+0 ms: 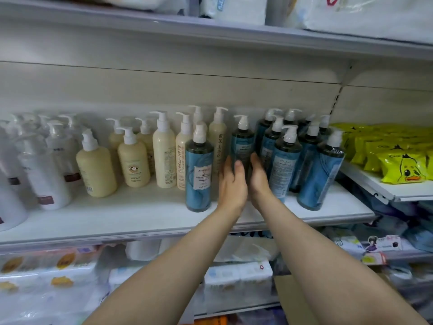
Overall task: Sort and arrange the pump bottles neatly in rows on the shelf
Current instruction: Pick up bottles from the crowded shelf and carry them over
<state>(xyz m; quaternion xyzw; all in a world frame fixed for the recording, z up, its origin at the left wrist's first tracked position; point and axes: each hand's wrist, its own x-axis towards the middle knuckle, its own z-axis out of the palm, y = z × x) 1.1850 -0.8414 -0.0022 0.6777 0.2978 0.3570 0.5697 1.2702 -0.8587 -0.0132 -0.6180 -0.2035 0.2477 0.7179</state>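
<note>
Head view: left hand (232,181) and right hand (257,177) clasp a blue pump bottle (242,146) beside the cream bottles (164,151), likely heavy, slick; grip mid-body.

White metal shelving (164,221) ran across a pale back panel (164,85). A slotted upright (337,95) divided two bays. Even light fell. A cardboard box (290,299) stood low down.

Two bare arms come up from 6 o'clock and reach toward 12 o'clock. The left hand (232,184) and the right hand (259,177) sit close side by side, palms facing each other. Both hands curl their grip around the sides of one blue bottle (242,146).
</note>
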